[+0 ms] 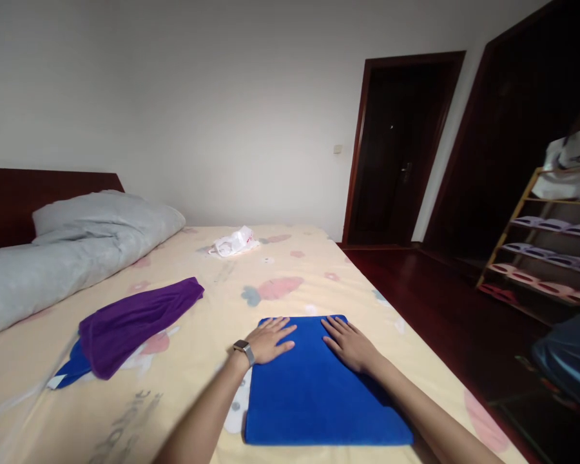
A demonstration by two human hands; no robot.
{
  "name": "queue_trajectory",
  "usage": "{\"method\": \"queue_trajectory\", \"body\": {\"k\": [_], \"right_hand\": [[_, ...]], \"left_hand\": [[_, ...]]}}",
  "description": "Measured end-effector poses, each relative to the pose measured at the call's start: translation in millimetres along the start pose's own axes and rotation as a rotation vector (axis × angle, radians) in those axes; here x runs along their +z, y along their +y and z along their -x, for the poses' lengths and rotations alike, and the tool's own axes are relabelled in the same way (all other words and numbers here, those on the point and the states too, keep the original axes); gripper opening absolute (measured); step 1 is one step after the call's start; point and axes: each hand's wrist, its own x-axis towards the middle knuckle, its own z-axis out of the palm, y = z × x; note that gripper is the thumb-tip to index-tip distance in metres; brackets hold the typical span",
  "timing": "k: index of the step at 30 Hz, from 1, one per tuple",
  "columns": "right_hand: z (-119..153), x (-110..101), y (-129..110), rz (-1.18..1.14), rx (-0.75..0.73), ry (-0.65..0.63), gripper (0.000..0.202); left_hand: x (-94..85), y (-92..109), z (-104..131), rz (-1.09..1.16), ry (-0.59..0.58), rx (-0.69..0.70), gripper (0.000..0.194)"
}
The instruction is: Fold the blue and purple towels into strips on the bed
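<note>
A blue cloth, flat and roughly rectangular, lies on the bed in front of me. My left hand rests on its far left corner with the fingers spread; a watch is on that wrist. On the far right corner lies my right hand, palm down and fingers extended. Neither hand grips the cloth. To the left, a purple cloth lies loosely bunched over another blue piece of cloth that has a white tag.
The bed's patterned sheet spreads under everything. A crumpled white plastic bag sits farther back. A grey quilt is heaped at left. Beyond the bed's right edge stand a shoe rack with slippers and a dark door.
</note>
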Motion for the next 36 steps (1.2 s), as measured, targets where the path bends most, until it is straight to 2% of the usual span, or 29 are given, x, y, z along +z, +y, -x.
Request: {"method": "queue_trajectory", "body": {"k": [5, 11, 14, 17, 19, 22, 25, 27, 29, 32, 36], "right_hand": [[-18, 6, 24, -0.029, 0.042, -0.005, 0.072], [-16, 13, 37, -0.086, 0.052, 0.043, 0.068], [-14, 9, 43, -0.092, 0.138, 0.073, 0.065], [-3, -6, 46, -0.103, 0.211, 0.127, 0.062], [16, -21, 41, -0.122, 0.219, 0.189, 0.059], [68, -40, 21, -0.162, 0.179, 0.316, 0.058], [134, -40, -10, -0.252, -0.022, 0.414, 0.052], [170, -29, -28, -0.262, -0.162, 0.355, 0.047], [192, -16, -40, -0.237, -0.220, 0.246, 0.047], [201, -3, -45, -0.222, -0.193, 0.154, 0.052], [194, -7, -44, -0.227, -0.163, 0.151, 0.053]], "left_hand": [[6.0, -23, -6, -0.016, 0.096, -0.058, 0.062], [6.9, -44, 1, -0.032, 0.156, -0.166, 0.059], [0.1, -51, 12, -0.035, 0.185, -0.227, 0.056], [-16.7, -48, 31, 0.008, 0.263, -0.283, 0.055], [-30.3, -34, 50, 0.073, 0.367, -0.317, 0.053], [-38.3, 10, 89, 0.167, 0.480, -0.290, 0.048], [-18.9, 67, 132, 0.144, 0.434, -0.093, 0.039], [3.6, 100, 154, 0.052, 0.370, 0.056, 0.038], [24.1, 123, 168, -0.034, 0.308, 0.147, 0.042], [39.8, 132, 176, -0.074, 0.249, 0.144, 0.043], [34.3, 120, 176, -0.034, 0.271, 0.020, 0.041]]}}
